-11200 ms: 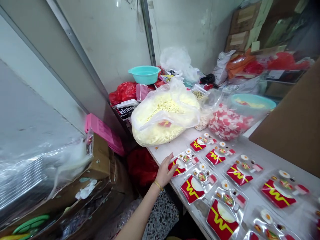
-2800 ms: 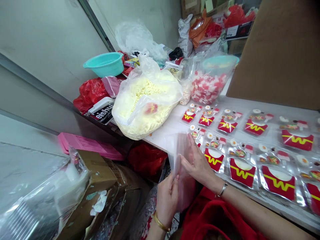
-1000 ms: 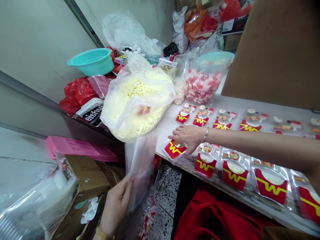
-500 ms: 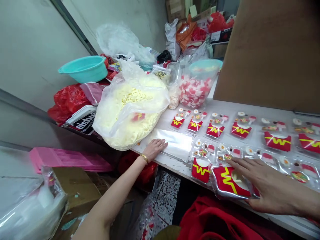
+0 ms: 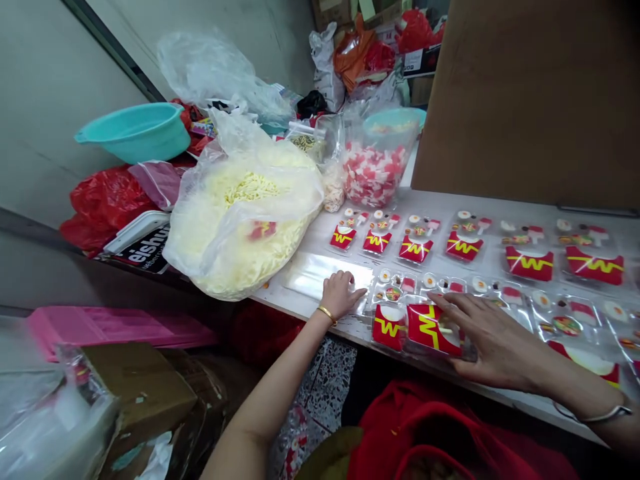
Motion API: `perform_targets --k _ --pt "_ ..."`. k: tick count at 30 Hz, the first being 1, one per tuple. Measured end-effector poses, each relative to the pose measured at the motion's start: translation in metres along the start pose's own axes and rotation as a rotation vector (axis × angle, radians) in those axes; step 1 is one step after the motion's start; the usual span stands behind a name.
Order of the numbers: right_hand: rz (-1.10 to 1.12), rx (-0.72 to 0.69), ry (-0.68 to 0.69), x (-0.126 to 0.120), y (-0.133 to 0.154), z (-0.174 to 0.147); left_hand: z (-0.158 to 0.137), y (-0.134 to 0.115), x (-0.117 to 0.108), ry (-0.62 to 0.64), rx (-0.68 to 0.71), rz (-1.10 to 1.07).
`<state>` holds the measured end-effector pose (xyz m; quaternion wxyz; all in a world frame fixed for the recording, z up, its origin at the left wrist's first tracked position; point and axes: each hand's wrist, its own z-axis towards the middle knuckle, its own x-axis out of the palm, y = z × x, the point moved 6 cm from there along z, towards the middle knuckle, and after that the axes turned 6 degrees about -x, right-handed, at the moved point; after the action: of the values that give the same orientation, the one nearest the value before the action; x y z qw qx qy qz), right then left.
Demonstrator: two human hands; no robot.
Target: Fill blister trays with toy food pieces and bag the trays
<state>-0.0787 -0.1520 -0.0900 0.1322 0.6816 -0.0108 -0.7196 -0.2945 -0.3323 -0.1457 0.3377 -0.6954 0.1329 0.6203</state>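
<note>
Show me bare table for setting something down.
Narrow strips: between the bag of yellow pieces and the back row of red packets, and between that row and the brown cardboard. Crowded: around the right hand, among packets.

So you've got dull grey-white walls (image 5: pixel 35 80) to your left and straight ahead, with a dark strip (image 5: pixel 117 53) running down them at a slant in your view. Your white tabletop (image 5: pixel 315 243) has a pretty scuffed front edge, and a big brown board (image 5: pixel 525 100) fills the right side behind it. Floor (image 5: pixel 336 377) is speckled grey with dark joint lines. Light's cool and whitish, kinda murky under the tabletop.
</note>
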Motion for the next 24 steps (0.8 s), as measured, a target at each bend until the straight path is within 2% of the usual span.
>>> perform_targets --k 2,4,10,18,24 --pt "0.012 0.001 0.019 0.003 -0.001 0.000 0.003 0.004 0.016 -0.015 -0.054 -0.006" --pt "0.019 -0.012 0.035 0.007 -0.002 0.001 0.004 0.010 0.023 -0.038 -0.077 -0.024" --pt "0.043 -0.031 0.021 0.013 -0.001 0.011 0.008 0.015 0.022 -0.049 -0.049 -0.029" --pt "0.057 -0.051 -0.002 0.007 0.004 0.029 0.008 0.011 0.023 -0.088 -0.036 -0.001" --pt "0.076 -0.083 0.020 0.016 0.004 0.037 0.008 0.013 0.024 -0.124 -0.061 -0.013"
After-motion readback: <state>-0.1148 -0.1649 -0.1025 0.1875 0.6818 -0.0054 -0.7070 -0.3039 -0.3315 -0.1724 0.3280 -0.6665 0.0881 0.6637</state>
